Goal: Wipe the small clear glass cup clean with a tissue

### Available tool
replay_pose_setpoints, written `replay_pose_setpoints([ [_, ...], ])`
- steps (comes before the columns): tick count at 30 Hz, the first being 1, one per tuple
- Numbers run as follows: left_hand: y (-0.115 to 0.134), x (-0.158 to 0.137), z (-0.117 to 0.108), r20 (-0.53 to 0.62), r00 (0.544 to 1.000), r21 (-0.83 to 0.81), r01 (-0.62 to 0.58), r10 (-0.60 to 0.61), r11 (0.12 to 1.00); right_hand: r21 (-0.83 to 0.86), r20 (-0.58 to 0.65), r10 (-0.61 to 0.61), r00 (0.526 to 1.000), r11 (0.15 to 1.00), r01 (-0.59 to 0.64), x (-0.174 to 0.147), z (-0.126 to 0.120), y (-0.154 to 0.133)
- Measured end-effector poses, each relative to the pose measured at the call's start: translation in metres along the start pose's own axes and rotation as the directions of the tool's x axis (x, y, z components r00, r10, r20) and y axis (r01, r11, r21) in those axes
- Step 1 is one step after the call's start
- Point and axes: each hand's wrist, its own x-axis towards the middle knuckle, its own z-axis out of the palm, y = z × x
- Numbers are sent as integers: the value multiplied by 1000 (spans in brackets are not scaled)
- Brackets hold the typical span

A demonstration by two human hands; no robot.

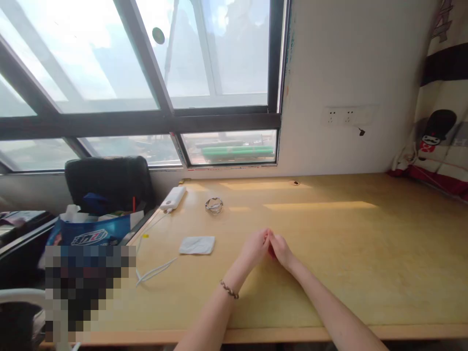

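Note:
My left hand (255,246) and my right hand (282,249) meet above the middle of the wooden table (351,282), fingertips touching. The fingers of both are curled and closed. Whatever they may hold between them is hidden by the hands and too small to make out. A braided bracelet (229,289) circles my left wrist. To the left of my hands lies a flat white rectangle (197,245), like a folded tissue or a tissue packet. Farther back sits a round, silvery bracelet-like loop (214,205).
A white power bank (174,199) with a white cable (158,269) lies along the table's left edge. Beyond that edge are a black chair (109,180) and a blue bag (93,231). Windows, wall sockets (340,116) and a patterned curtain (438,112) border the table.

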Motion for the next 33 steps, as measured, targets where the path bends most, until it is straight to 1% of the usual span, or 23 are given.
replay_pose_setpoints([
  [1, -1, -6, -11, -81, 996, 142, -37, 49, 989, 3, 9, 5, 1000, 1000, -5, 0, 0, 0],
  [2, -2, -14, -22, -154, 985, 268, -36, 80, 963, 13, 10, 16, 1000, 1000, -16, 0, 0, 0],
  [3, -5, -22, -33, -199, 976, 379, -4, 86, 925, 22, 6, 27, 1000, 999, -27, 0, 0, -1],
  [5, -14, -39, -52, -278, 959, 579, 129, 47, 805, 26, -4, 42, 999, 999, -42, 0, -1, -1],
  [6, -20, -48, -59, -321, 947, 664, 212, 17, 717, 22, -5, 43, 999, 999, -43, 0, -1, -1],
  [8, -31, -63, -71, -387, 920, 768, 358, -61, 531, 10, 3, 41, 999, 999, -41, -1, -1, -2],
  [9, -36, -70, -75, -401, 910, 793, 403, -106, 456, 2, 9, 36, 999, 999, -36, -2, -1, -2],
  [11, -44, -77, -79, -410, 894, 815, 447, -179, 369, -17, 16, 16, 1000, 1000, -15, -4, -1, -2],
  [12, -47, -78, -80, -410, 890, 815, 456, -200, 357, -25, 18, 3, 1000, 1000, -3, -4, -1, -2],
  [14, -49, -76, -78, -421, 884, 794, 467, -202, 390, -30, 14, -16, 1000, 999, 17, -5, -1, 0],
  [15, -48, -73, -76, -423, 887, 770, 460, -186, 443, -21, 8, -15, 1000, 1000, 15, -5, -1, 1],
  [17, -45, -64, -67, -409, 903, 677, 396, -130, 620, 25, 5, 29, 1000, 999, -29, -4, -1, 3],
  [19, -38, -52, -54, -410, 910, 501, 289, -70, 816, 113, 29, 130, 991, 985, -132, -3, -1, 2],
  [20, -34, -46, -46, -423, 905, 402, 237, -49, 884, 174, 42, 184, 982, 967, -188, -2, -2, 1],
  [21, -29, -39, -38, -429, 903, 321, 174, -21, 931, 243, 49, 227, 973, 942, -232, -1, -2, -2],
  [22, -25, -33, -30, -416, 909, 268, 99, 22, 958, 319, 53, 254, 966, 912, -257, -1, -3, -4],
  [24, -17, -21, -14, -355, 926, 207, -58, 130, 977, 464, 51, 247, 968, 852, -242, 1, -6, -8],
  [26, -11, -11, 0, -260, 938, 163, -194, 232, 967, 555, 7, 195, 981, 815, -166, 4, -10, -9],
  [27, -9, -6, 6, -215, 939, 137, -245, 270, 960, 566, -50, 177, 983, 816, -119, 6, -13, -8],
  [29, -7, 1, 15, -154, 939, 70, -299, 307, 952, 504, -233, 164, 959, 864, -25, 11, -20, -3],
  [31, -5, 7, 21, -137, 948, -14, -293, 288, 956, 328, -408, 127, 904, 945, 15, 15, -26, 2],
  [32, -4, 9, 22, -141, 955, -69, -271, 260, 960, 212, -454, 83, 887, 977, 18, 16, -28, 3],
  [33, -4, 10, 23, -152, 964, -140, -241, 220, 960, 92, -464, 21, 886, 996, 24, 16, -29, 2],
])
